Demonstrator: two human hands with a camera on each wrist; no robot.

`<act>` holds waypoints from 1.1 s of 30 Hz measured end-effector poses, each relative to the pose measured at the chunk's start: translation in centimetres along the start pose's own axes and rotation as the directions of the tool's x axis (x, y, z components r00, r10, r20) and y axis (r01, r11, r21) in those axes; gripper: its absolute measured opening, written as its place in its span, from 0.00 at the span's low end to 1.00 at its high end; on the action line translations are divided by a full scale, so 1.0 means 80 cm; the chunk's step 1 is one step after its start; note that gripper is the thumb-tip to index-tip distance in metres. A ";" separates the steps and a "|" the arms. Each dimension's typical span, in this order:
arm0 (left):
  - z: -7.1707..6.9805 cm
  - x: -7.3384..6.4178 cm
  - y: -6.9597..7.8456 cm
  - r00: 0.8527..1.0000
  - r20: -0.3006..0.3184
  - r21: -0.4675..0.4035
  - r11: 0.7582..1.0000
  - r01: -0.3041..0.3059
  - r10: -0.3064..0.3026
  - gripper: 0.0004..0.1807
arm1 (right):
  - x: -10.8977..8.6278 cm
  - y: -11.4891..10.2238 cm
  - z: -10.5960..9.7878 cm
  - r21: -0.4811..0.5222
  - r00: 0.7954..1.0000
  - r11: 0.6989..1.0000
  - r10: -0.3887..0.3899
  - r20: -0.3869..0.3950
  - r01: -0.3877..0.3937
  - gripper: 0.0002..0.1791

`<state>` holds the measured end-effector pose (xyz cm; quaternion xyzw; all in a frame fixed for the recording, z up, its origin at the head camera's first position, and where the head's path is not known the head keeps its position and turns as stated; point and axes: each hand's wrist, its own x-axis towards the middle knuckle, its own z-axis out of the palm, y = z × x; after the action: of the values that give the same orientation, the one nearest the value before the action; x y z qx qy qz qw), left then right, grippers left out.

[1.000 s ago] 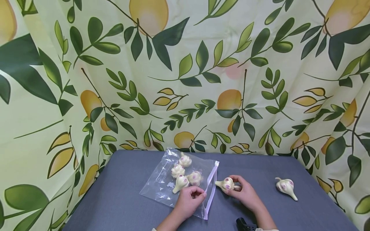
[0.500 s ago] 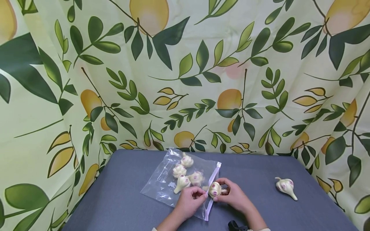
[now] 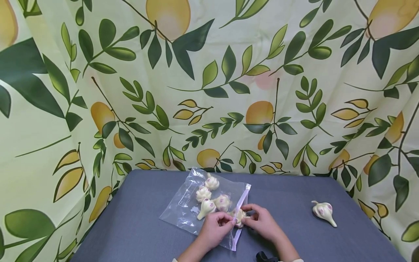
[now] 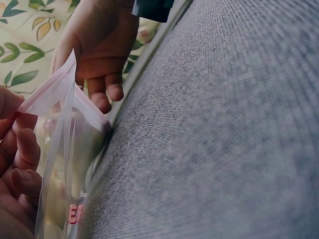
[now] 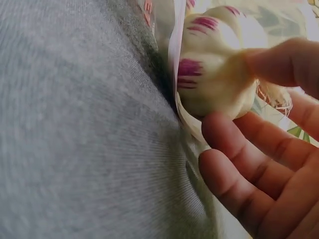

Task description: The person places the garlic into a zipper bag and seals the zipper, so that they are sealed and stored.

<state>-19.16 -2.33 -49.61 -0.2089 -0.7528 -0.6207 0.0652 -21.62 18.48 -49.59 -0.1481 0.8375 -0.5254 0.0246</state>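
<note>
A clear zip bag [image 3: 178, 214] lies on the table with several garlic bulbs [image 3: 207, 207] inside. My left hand [image 3: 214, 227] pinches the upper edge of its mouth, and the left wrist view shows the pinkish zip strip [image 4: 50, 94] raised between thumb and finger. My right hand [image 3: 263, 222] holds another garlic bulb [image 5: 214, 64] by its root end, with the bulb partly through the bag's mouth. In the right wrist view the thumb lies on one side of this purple-streaked bulb and fingers on the other. The bulb's stem end is hidden by the bag and left hand.
One more garlic bulb [image 3: 324, 213] lies loose on the grey table [image 3: 288, 189], right of the hands. A curtain [image 3: 209, 109] printed with leaves and fruit hangs behind the table and along both sides.
My right hand has moved left with the garlic bulb, from beside the bag into its mouth. My left hand keeps its pinch on the bag's edge, nearly still.
</note>
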 end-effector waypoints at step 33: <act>-0.007 -0.004 0.030 1.000 0.024 -0.013 1.000 -0.009 0.009 0.03 | 0.006 0.000 0.025 -0.107 0.983 0.988 -0.127 -0.130 0.113 0.05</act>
<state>-18.04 -2.60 -47.43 -0.2204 -0.7485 -0.6228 0.0575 -21.67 16.61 -50.41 -0.1633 0.8517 -0.4927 -0.0717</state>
